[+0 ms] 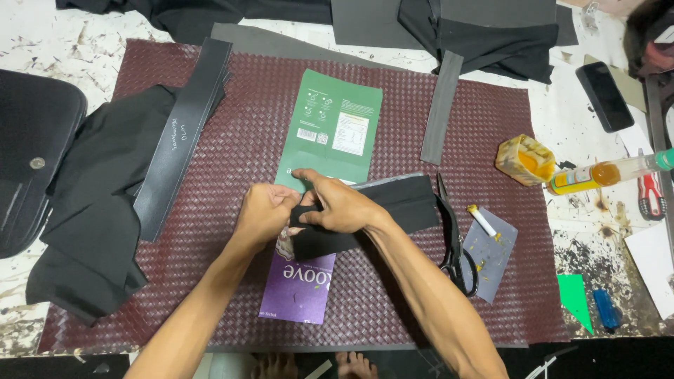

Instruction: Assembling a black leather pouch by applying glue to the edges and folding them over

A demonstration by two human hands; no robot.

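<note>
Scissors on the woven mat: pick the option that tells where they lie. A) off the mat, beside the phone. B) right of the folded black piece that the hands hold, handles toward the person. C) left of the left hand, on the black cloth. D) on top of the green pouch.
B: the scissors lie on the woven mat just right of the folded black piece held by both hands, handles nearest the person.

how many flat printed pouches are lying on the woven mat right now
2: a green pouch above the hands, and a purple pouch below them, partly under the black fabric piece. More may be hidden beneath.
</note>
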